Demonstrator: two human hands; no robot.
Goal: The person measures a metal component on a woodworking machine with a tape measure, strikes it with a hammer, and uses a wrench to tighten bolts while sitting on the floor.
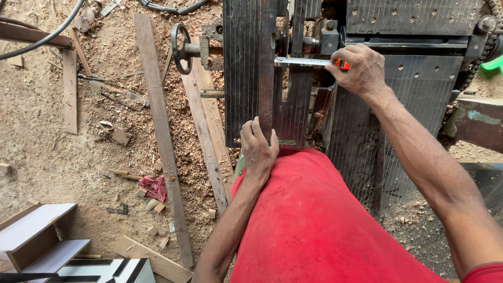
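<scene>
My right hand (360, 69) grips an orange tape measure (341, 64); its steel blade (301, 61) runs left across the dark ribbed metal table of a woodworking machine (414, 89). My left hand (258, 148) rests on the near end of a narrow upright fence bar (267, 73), fingers curled against the table's front edge (242, 105). A round handwheel (181, 48) sticks out on the machine's left side. My red shirt (309, 220) fills the lower middle.
Long wooden planks (162, 136) and offcuts lie on the sawdust-covered floor at left. A red rag (154, 187) sits by the planks. White-faced boards (42, 236) stand at lower left. A black cable (47, 34) crosses the top left.
</scene>
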